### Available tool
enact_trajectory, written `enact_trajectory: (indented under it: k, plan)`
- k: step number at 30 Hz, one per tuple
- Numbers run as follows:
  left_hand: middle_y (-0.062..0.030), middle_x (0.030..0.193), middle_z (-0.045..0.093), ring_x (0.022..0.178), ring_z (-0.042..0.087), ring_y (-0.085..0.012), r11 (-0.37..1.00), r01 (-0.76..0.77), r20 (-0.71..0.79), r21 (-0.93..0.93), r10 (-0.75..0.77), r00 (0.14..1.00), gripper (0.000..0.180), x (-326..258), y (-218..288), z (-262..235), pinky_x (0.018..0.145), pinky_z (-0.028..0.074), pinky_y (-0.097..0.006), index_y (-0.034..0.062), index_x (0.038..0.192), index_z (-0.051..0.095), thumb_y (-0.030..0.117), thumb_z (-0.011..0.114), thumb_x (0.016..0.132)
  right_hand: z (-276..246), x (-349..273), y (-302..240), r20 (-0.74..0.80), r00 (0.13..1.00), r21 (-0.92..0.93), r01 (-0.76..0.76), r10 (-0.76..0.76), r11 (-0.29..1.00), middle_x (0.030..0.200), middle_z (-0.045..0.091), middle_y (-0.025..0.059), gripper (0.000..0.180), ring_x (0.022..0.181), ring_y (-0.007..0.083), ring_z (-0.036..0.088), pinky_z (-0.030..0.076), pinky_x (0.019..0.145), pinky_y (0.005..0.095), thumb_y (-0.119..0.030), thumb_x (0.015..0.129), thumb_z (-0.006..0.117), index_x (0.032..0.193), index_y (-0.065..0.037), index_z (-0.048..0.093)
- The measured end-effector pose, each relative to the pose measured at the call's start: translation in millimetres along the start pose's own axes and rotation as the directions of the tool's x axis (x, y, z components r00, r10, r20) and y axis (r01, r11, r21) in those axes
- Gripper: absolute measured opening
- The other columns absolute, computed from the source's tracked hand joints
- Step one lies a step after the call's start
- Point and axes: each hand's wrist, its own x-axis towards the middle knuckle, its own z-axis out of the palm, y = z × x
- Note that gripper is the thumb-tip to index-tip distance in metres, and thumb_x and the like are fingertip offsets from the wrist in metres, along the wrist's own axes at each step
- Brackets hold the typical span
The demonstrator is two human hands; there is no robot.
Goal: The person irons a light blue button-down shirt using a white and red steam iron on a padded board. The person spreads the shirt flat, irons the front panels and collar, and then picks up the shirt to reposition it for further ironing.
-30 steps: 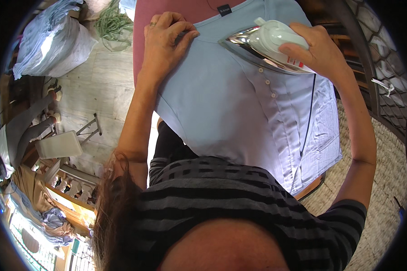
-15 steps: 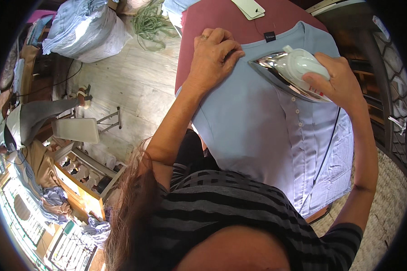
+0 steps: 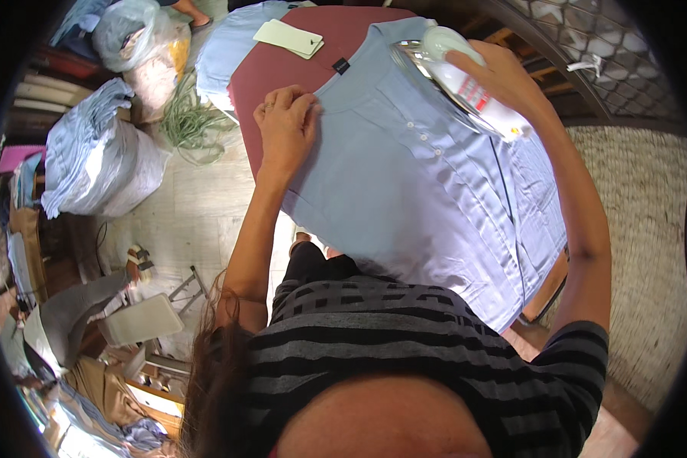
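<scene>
From the head view, I'm seeing the blue shirt [image 3: 366,164] lying across the maroon board [image 3: 253,82]. The right hand [image 3: 505,78] is closing around the handle of the iron [image 3: 452,81], which is resting over the shirt's upper right. The left hand [image 3: 288,128] is curling, thumb near fingers, at the neckline; I can't tell whether it's pinching cloth. I'm judging the shirt soft, light and easily rumpled, best held by its edge; the iron rigid, heavier, safest by its handle.
</scene>
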Motion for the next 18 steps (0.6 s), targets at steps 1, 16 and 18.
enact_trajectory:
  k: [1,16,18]
  plan:
    - [-0.0036,0.099,0.06,0.101,0.054,-0.0246,0.999,-0.051,-0.022,-0.015,0.05,0.998,0.012,1.4,10.7,-2.8,0.087,0.036,-0.043,0.0106,0.094,0.07,0.015,0.07,0.082,-14.1,-23.2,-2.8,-0.028,0.997,0.033,-0.068,0.069,0.997,0.078,0.064,0.0143,0.055,0.069,0.0218,0.058,0.047,0.068,0.0348,-0.052,0.09,0.06,0.096,0.002,0.064]
    - [-0.0033,0.085,0.058,0.082,0.054,-0.0232,0.962,-0.077,0.157,-0.262,0.121,0.98,0.021,31.8,15.6,44.0,0.072,0.04,-0.039,0.0076,0.082,0.069,0.024,0.08,0.074,49.6,-219.7,-64.9,-0.024,0.868,0.398,-0.446,0.495,0.802,0.07,0.061,0.0193,0.029,0.058,0.0254,0.059,0.044,0.056,0.037,-0.025,0.096,0.059,0.1,0.004,0.058]
    - [-0.0027,0.084,0.059,0.081,0.054,-0.023,0.97,-0.097,0.176,-0.225,0.138,0.975,0.022,34.9,15.3,42.0,0.072,0.04,-0.038,0.0079,0.08,0.069,0.025,0.08,0.074,65.2,-203.6,-77.3,-0.038,0.861,0.43,-0.444,0.507,0.786,0.07,0.06,0.0229,0.028,0.06,0.0322,0.061,0.044,0.056,0.039,-0.023,0.095,0.059,0.098,0.004,0.055]
